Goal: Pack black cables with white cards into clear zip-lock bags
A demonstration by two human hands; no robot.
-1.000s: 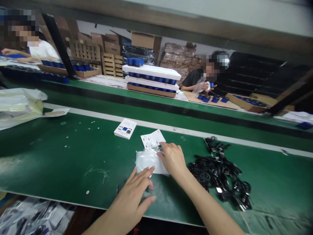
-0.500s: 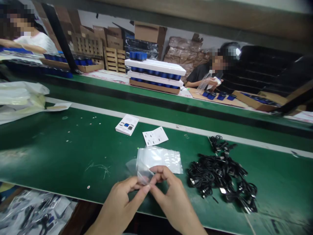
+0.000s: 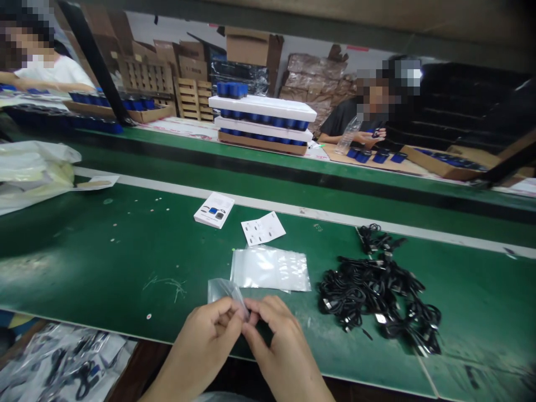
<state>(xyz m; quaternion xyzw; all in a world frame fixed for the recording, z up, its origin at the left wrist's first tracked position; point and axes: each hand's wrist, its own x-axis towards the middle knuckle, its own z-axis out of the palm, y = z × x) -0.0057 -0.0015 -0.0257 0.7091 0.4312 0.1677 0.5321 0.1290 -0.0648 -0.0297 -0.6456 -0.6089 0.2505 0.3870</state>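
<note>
Both my hands meet at the near edge of the green table. My left hand (image 3: 205, 338) and my right hand (image 3: 274, 335) each pinch the same small clear plastic bag (image 3: 224, 290), which sticks up between the fingertips. Just beyond lies a stack of clear zip bags (image 3: 270, 269), flat on the table. To the right sits a heap of black cables (image 3: 377, 296). A white printed card (image 3: 263, 228) and a small white box (image 3: 214, 210) lie further back.
White plastic-wrapped bundles (image 3: 33, 170) lie at the far left. Across the belt stand white trays with blue parts (image 3: 262, 123), and two other people sit at work there. Packed bags (image 3: 67, 365) lie below the table's near edge.
My hands left the bag stack, came together at the near edge and lifted one clear bag off it. The stack now lies uncovered.
</note>
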